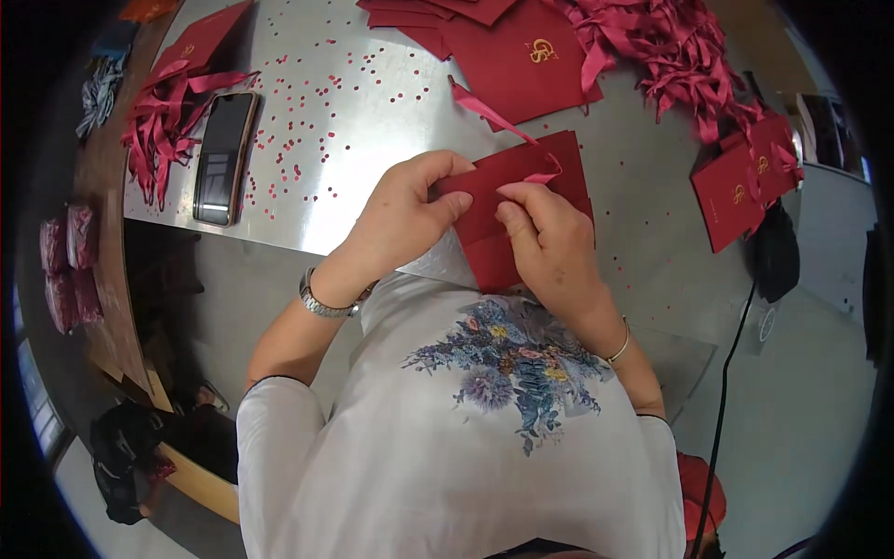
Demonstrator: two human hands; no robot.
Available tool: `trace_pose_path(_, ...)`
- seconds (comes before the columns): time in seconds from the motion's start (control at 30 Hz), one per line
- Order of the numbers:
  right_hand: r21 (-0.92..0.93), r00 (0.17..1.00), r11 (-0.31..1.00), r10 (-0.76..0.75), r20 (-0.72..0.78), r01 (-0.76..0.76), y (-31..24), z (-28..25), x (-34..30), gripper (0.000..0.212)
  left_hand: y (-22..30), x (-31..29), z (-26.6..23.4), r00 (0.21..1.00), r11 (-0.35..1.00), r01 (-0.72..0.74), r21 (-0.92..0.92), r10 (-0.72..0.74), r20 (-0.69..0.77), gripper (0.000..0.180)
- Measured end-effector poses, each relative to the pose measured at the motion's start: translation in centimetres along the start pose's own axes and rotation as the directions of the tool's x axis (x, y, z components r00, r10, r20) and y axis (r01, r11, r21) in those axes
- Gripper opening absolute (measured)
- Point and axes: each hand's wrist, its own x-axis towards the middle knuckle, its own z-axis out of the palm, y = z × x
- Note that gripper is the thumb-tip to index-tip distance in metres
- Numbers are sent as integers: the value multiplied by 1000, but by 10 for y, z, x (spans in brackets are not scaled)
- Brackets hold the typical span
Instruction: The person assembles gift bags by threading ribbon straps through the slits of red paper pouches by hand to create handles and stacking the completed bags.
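A flat red paper bag [487, 233] is tilted in front of my body, over the table's near edge. My left hand [410, 200] is closed on its left side, thumb on the front and fingers partly hidden behind it. My right hand [554, 238] is closed in a pinch at the bag's front, close beside the left thumb. A pink-red ribbon [494, 114] runs from the upper left, curls over the bag and ends at my right fingertips. What exactly lies between those fingers is mostly hidden. More red paper [565, 154] shows just behind the held bag.
Flat red bags [507, 61] with gold print lie at the far side, beside a heap of ribbons [656, 56]. At left are a phone [223, 158] and more ribbons [168, 121]. Ribboned bags [745, 182] lie right, near a black cable [729, 373]. Red paper dots dot the metal table [372, 121].
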Motion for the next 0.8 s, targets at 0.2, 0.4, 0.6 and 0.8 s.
trace_pose_path(0.2, -110, 998, 993, -31, 54, 37, 1, 0, 3, 12, -2, -6, 3, 998, 998, -58, 15, 58, -18, 23)
trace_pose_path(0.4, -297, 991, 948, -95, 90, 118, -7, 1, 10, 16, 5, -11, 13, 967, 934, -207, 291, 241, -87, 19)
trace_pose_path(0.6, -489, 965, 834, -188, 183, 256, -16, 6, 12, 10, 11, -8, 15, 923, 793, -250, 555, 369, -111, 13)
trace_pose_path(0.8, -339, 972, 935, -30, 231, 109, -6, 5, 25, 11, 3, -11, 15, 945, 782, -217, 584, 318, -75, 11)
